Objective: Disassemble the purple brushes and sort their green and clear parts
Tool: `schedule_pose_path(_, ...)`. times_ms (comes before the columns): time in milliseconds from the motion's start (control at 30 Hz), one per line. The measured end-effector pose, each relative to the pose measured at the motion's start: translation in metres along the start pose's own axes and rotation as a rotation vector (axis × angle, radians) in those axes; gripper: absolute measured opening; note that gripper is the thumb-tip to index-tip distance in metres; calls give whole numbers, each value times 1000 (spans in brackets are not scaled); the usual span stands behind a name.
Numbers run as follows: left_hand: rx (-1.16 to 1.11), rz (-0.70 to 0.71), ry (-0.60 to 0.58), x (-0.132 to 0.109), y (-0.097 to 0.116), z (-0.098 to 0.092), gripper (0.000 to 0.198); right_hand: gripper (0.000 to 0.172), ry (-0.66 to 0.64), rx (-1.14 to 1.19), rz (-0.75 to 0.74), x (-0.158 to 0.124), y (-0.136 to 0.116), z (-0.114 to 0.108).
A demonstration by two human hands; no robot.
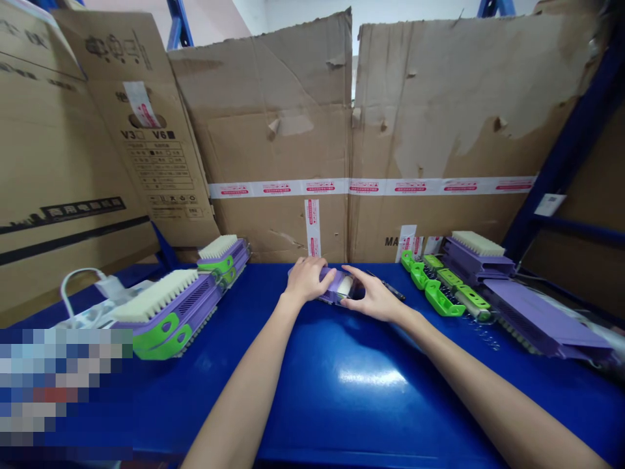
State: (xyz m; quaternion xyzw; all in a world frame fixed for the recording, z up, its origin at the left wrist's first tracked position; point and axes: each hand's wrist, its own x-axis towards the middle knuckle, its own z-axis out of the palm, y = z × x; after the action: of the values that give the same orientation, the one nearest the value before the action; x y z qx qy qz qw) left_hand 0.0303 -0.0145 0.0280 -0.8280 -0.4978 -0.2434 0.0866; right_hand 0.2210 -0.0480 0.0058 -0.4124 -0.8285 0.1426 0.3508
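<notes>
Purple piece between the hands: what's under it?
Blue table shows in front of the purple piece. Directly underneath can't be seen: the piece covers its own underside, and the left hand covers part of its top.

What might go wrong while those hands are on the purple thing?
The purple thing might slip: the right hand is spread about its end, while the left hand covers the other. Also, the right arm might knock the little springs lying near it.

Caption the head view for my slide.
Left hand on a purple part, right hand at its end, blue table below, green pieces to the right.
</notes>
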Motion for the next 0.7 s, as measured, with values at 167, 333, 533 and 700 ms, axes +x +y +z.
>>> schedule_pose_path(167, 98, -79, 15, 1, 0, 0, 39, 67, 54, -236, 41, -2, -5, -2)
schedule_pose_path(333, 247, -330, 61, 1, -16, 0, 51, 70, 152, -307, 132, -8, -5, 2)
schedule_pose_path(533, 289, -300, 87, -2, -23, 0, 50, 50, 150, -181, 113, -11, -5, 15)
schedule_pose_path(700, 298, -296, 86, -2, -21, 1, 50, 43, 135, -275, 152, -11, -4, 16)
